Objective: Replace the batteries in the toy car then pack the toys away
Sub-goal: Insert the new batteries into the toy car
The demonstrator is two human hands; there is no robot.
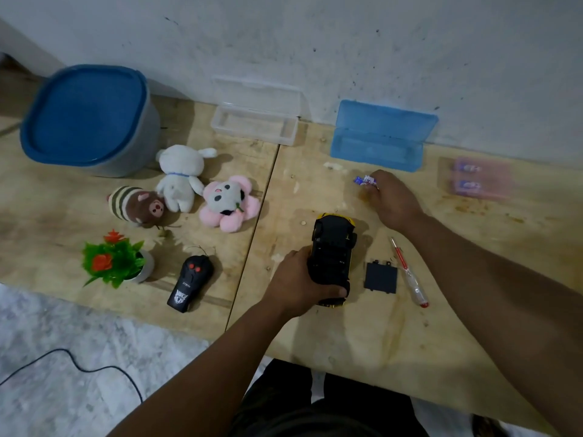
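The yellow toy car (332, 247) lies upside down on the wooden table, black underside up. My left hand (299, 283) grips its near end. Its black battery cover (380, 277) lies off the car to the right, beside a red-handled screwdriver (410, 274). My right hand (392, 200) is farther back, fingers closed on small purple-and-white batteries (366, 180) just in front of the open blue case (378, 140). A pink battery pack (479, 178) lies blurred at the far right. A black remote control (189, 283) rests at the left.
Three plush toys (179, 178) (138, 206) (228, 201) sit left of centre. A grey bin with a blue lid (88, 118) stands at back left, an open clear case (255, 121) by the wall, a small fake plant (115, 263) near the front edge.
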